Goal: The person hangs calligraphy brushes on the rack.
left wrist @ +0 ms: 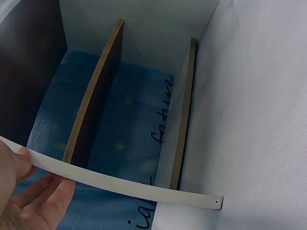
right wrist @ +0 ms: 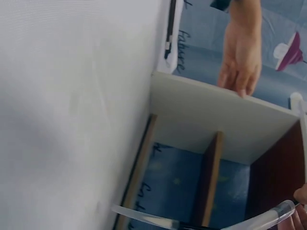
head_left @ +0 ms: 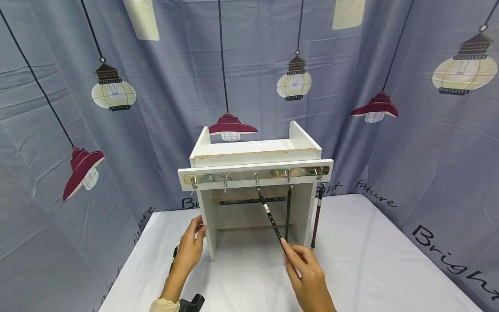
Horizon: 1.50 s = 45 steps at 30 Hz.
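A small white shelf unit point(head_left: 255, 164) stands on the table, with a metal hook rail point(head_left: 304, 172) across its front. My left hand point(head_left: 192, 245) rests its fingertips against the outside of the left side panel point(left wrist: 129, 186), thumb at the front edge. From the middle hook point(head_left: 257, 177) a slim black calligraphy brush point(head_left: 270, 219) slants down to the right. My right hand point(head_left: 308, 275) pinches its lower end between thumb and fingers. Another dark brush point(head_left: 288, 210) and a brown-handled brush point(head_left: 317, 219) hang from the two hooks to the right. The two left hooks are bare.
Left of the unit, a further brush point(head_left: 173, 258) lies on the white tablecloth point(head_left: 374, 260), partly behind my left wrist. Shelf boards point(left wrist: 96, 91) cross the unit's open inside. A blue-grey curtain point(head_left: 171, 108) printed with lamps surrounds the table at the back and sides.
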Motion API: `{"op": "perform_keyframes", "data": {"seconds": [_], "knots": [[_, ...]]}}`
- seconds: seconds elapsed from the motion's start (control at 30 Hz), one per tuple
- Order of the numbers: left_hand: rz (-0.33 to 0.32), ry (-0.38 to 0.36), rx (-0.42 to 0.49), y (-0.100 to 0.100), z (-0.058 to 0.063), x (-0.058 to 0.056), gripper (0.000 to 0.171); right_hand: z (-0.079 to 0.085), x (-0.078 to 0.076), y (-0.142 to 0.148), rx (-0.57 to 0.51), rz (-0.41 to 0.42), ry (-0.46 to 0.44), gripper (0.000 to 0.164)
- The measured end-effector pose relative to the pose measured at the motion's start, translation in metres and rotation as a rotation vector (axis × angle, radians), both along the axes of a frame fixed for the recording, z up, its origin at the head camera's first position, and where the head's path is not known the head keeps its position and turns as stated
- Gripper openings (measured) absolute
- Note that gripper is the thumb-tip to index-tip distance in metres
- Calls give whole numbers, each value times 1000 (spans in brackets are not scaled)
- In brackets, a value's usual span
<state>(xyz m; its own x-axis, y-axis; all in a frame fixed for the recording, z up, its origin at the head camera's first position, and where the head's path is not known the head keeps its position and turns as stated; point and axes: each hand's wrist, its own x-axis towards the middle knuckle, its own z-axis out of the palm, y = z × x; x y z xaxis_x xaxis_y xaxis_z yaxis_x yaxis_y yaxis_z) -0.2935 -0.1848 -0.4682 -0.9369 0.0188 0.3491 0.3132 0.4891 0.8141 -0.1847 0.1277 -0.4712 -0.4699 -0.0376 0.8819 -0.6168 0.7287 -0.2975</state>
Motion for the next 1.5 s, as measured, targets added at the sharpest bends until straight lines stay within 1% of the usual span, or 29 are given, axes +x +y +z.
{"op": "perform_keyframes", "data": {"seconds": [0.03, 0.17, 0.2, 0.3, 0.4, 0.43, 0.53, 0.57, 0.63, 0.8, 0.93, 1.07, 1.27, 1.5], "knots": [[1, 1, 0, 0, 0, 0, 43, -2, -1, -1, -9, -1, -15, 70], [2, 0, -1, 0, -1, 0, 43, -13, -6, -6, -45, 4, -35, 37], [1, 2, -1, 0, -1, 0, 43, -16, -8, -8, -53, 6, -30, 35], [0, -3, 0, 0, -1, 0, 43, -24, -13, -13, -70, 9, -12, 43], [2, -1, -1, 0, -1, 0, 43, -29, -18, -19, -91, 35, -15, 37], [3, -3, -2, 0, 0, 0, 43, -31, -20, -21, -97, 44, -20, 40], [4, -4, 1, 0, 1, 0, 43, -35, -25, -28, -121, 64, -43, 62], [4, -4, 2, 1, 1, 0, 43, -36, -27, -30, -130, 66, -51, 67], [4, -4, 3, 1, 1, 0, 43, -37, -32, -34, -147, 68, -49, 69], [5, 0, -4, 1, 0, -1, 43, -40, -42, -43, -156, 37, -43, 69], [3, 5, -3, 1, 0, -1, 43, -41, -48, -49, -169, 7, -87, 66], [0, 11, 0, 0, 0, -2, 43, -40, -53, -54, -192, 10, -136, 60], [-2, 2, 7, 0, -1, -1, 43, -39, -62, -60, -201, 1, -209, 58], [4, -3, 2, 0, -1, -1, 43, -40, -70, -64, -177, 18, -247, 56]]}}
